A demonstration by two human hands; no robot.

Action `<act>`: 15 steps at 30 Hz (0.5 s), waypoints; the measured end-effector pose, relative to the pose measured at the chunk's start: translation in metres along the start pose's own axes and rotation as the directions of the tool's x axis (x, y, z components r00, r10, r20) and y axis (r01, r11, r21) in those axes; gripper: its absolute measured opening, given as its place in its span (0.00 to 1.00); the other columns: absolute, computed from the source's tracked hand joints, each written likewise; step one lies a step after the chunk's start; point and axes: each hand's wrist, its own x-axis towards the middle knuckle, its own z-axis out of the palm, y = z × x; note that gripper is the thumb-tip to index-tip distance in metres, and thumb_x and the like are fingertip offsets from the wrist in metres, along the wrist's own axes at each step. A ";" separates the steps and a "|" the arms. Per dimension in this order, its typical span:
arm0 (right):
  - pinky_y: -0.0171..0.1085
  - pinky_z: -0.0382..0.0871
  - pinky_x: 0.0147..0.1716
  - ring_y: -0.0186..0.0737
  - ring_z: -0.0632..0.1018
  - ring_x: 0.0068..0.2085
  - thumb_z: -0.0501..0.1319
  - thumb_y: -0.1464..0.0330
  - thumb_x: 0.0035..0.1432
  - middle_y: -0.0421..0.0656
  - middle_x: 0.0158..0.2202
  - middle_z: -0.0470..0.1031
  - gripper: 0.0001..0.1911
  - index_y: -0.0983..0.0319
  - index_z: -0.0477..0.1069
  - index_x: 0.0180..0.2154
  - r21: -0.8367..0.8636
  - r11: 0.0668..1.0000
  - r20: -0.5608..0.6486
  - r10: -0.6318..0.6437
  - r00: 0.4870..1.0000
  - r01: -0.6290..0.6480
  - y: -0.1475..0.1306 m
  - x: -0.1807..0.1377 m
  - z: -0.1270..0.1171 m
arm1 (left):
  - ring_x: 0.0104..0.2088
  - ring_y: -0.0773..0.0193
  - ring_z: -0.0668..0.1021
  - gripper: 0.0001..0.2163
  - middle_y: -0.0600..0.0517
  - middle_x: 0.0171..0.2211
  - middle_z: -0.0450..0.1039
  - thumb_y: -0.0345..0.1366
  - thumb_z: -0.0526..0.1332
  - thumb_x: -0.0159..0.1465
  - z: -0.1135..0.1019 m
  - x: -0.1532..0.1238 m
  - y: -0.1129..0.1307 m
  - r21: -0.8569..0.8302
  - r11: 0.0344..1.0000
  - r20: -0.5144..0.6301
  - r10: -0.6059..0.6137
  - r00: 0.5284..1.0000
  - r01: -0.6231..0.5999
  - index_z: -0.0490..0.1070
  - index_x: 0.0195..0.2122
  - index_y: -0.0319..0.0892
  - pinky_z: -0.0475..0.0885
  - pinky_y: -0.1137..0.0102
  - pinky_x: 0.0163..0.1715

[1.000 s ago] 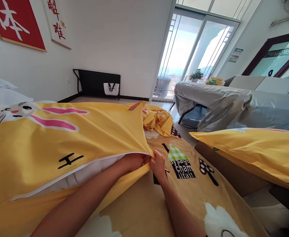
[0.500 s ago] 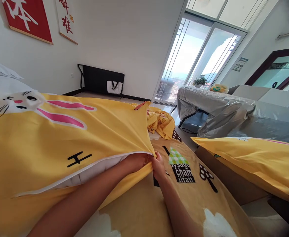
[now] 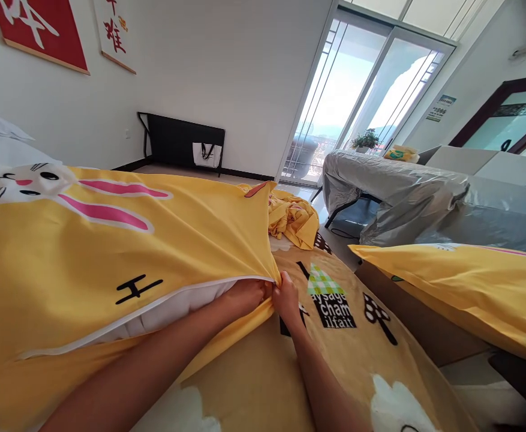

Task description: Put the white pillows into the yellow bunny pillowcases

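Note:
A yellow pillowcase [image 3: 123, 240] with a white rabbit print lies across the bed in front of me, a white pillow [image 3: 168, 309] showing through its open zipper edge. My left hand [image 3: 245, 295] reaches into the opening at its right corner, fingers curled on the fabric. Right beside it, my right hand [image 3: 286, 297] pinches the corner of the pillowcase. Both hands touch at that corner. Underneath lies a tan blanket [image 3: 334, 336] with printed words and mushrooms.
A second yellow pillow [image 3: 460, 282] rests at the right. Crumpled yellow fabric [image 3: 292, 219] lies at the bed's far end. Beyond stand a plastic-covered sofa [image 3: 402, 192], a black rack [image 3: 182, 141] by the wall and glass balcony doors [image 3: 352, 90].
The view shifted slightly. Both hands stay at the pillowcase corner, with hardly any movement.

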 end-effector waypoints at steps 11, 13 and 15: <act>0.33 0.48 0.25 0.35 0.62 0.23 0.53 0.75 0.42 0.37 0.20 0.64 0.05 0.59 0.58 0.25 -0.107 0.994 0.004 -0.035 0.999 0.035 0.000 -0.003 -0.003 | 0.41 0.59 0.76 0.12 0.50 0.41 0.76 0.28 0.53 0.61 -0.010 -0.010 -0.007 -0.157 0.985 0.014 0.068 0.998 -0.065 0.73 0.42 0.45 0.68 0.69 0.41; 0.33 0.47 0.25 0.35 0.62 0.23 0.53 0.75 0.43 0.37 0.20 0.65 0.05 0.59 0.59 0.25 -0.124 0.991 0.004 -0.048 0.999 0.048 -0.001 -0.004 -0.003 | 0.41 0.59 0.76 0.12 0.50 0.42 0.76 0.29 0.53 0.62 -0.010 -0.010 -0.009 -0.170 0.983 0.022 0.080 0.997 -0.075 0.73 0.42 0.45 0.68 0.69 0.42; 0.33 0.48 0.25 0.35 0.63 0.23 0.53 0.75 0.44 0.38 0.20 0.65 0.05 0.59 0.60 0.26 -0.146 0.987 0.012 -0.062 0.998 0.063 -0.002 -0.005 -0.003 | 0.40 0.60 0.76 0.11 0.50 0.41 0.76 0.31 0.52 0.64 -0.010 -0.008 -0.010 -0.178 0.981 0.033 0.083 0.996 -0.076 0.73 0.41 0.45 0.67 0.70 0.42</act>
